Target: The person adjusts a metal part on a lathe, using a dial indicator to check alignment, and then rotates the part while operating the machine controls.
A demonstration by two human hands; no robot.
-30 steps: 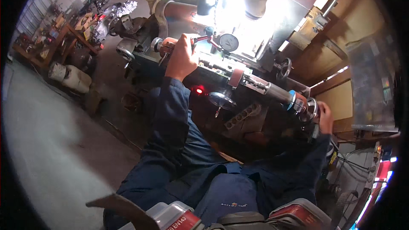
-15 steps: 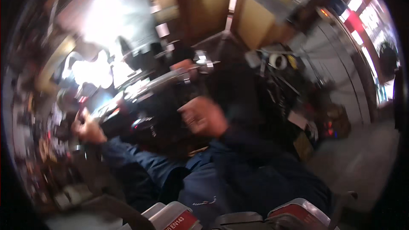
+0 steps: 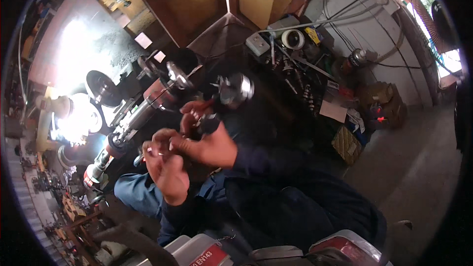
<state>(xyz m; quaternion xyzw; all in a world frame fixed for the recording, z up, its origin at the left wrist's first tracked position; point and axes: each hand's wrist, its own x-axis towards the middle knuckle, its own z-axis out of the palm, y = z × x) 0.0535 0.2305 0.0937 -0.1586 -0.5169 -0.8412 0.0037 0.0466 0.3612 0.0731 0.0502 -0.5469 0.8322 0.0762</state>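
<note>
My left hand [image 3: 170, 175] and my right hand [image 3: 214, 148] are close together in front of a metal lathe [image 3: 135, 118]. The left fingers are bent into a pinch, with a small bright spot at their tips too small to name. Beside them, the right thumb points toward the left fingertips while the other right fingers curl. A dark piece [image 3: 209, 123] shows between the curled right fingers and the palm; its kind cannot be made out. Just beyond the right hand is a shiny round metal chuck-like part [image 3: 239, 90].
A dark round disc [image 3: 103, 88] and a glaring lamp [image 3: 79, 118] are at the left. Drill bits and tools [image 3: 305, 86] crowd the right side, with a white tape roll [image 3: 293, 39], a spray can [image 3: 357, 58] and a cardboard box [image 3: 384, 101]. Cables hang along the wall.
My left hand has come from the lathe's far left end in toward my right hand. The right hand has shifted slightly left, and the view has turned.
</note>
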